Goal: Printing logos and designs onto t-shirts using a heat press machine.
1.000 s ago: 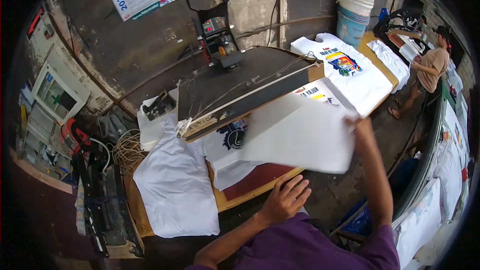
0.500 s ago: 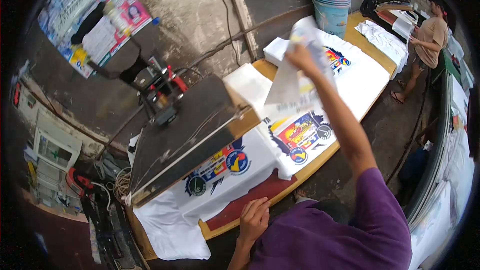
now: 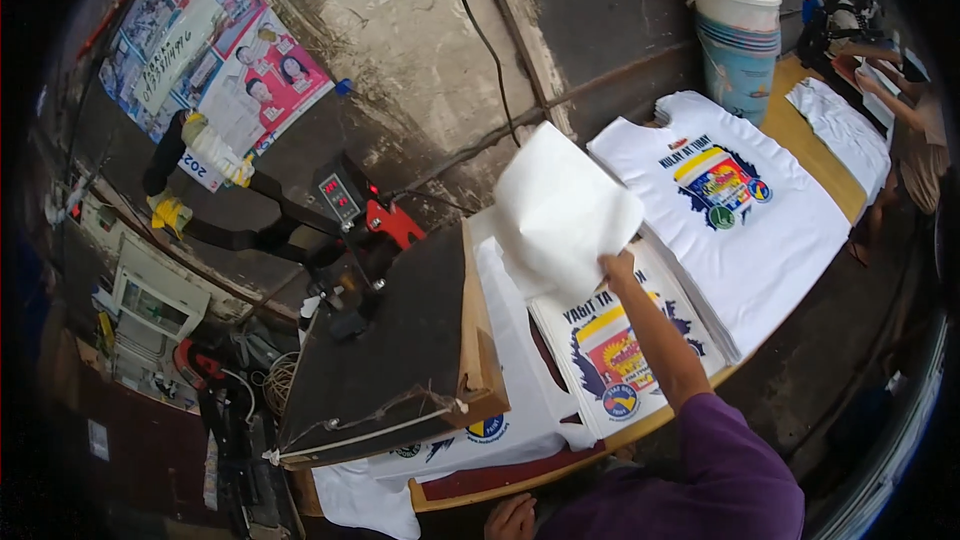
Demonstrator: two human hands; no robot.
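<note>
My right hand (image 3: 617, 268) is closed on a white paper sheet (image 3: 565, 195), raised over a stack of printed sheets (image 3: 628, 335) with mirrored colourful designs. My left hand (image 3: 512, 518) is low at the frame's bottom, by the table edge, fingers curled; what they hold, if anything, is hidden. A heat press (image 3: 385, 330) with a large dark upper plate stands left of the stack, over a white shirt (image 3: 365, 500) with a print partly showing. Right of the stack lies a pile of white printed shirts (image 3: 730, 270).
Stacked buckets (image 3: 740, 80) stand behind the shirts on the wooden table (image 3: 790, 155). Folded white cloth (image 3: 830, 130) lies farther right, near a co-worker (image 3: 910, 135) at another machine. Cables and black equipment (image 3: 230, 445) crowd the left. A poster (image 3: 210, 50) hangs on the wall.
The sheet in my right hand has travelled from low over the press area to above the stack, its plain side showing now. My left hand has dropped lower and curled. The view has shifted.
</note>
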